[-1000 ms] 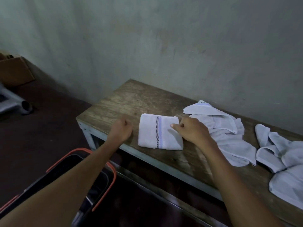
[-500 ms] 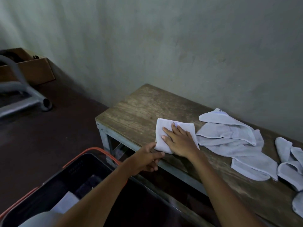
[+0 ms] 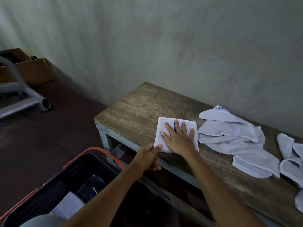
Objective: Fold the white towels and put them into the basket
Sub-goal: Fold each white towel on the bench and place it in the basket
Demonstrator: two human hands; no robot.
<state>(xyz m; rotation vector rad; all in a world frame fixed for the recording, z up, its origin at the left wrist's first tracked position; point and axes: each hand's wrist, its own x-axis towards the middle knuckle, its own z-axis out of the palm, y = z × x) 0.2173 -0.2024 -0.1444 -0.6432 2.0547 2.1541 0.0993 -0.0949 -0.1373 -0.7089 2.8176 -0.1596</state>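
Note:
A folded white towel (image 3: 161, 128) with a checkered stripe lies at the front edge of the wooden bench (image 3: 136, 105). My right hand (image 3: 179, 139) presses flat on top of it, fingers spread. At the bench edge my left hand (image 3: 150, 154) pinches the towel's near left corner, thumb on top and fingers curled below. The black basket (image 3: 77, 171) with an orange rim stands on the floor at the lower left, with a folded white towel (image 3: 68, 205) inside.
Several unfolded white towels (image 3: 232, 136) lie crumpled on the bench's right half, with more towels (image 3: 290, 154) at the right edge. A cardboard box (image 3: 32, 71) and a grey metal tube frame (image 3: 24, 99) stand on the dark floor at left. A wall rises right behind the bench.
My right hand went from pinching the towel's edge to pressing flat on it. My left hand moved from the bench top to the towel's near corner and took hold of it.

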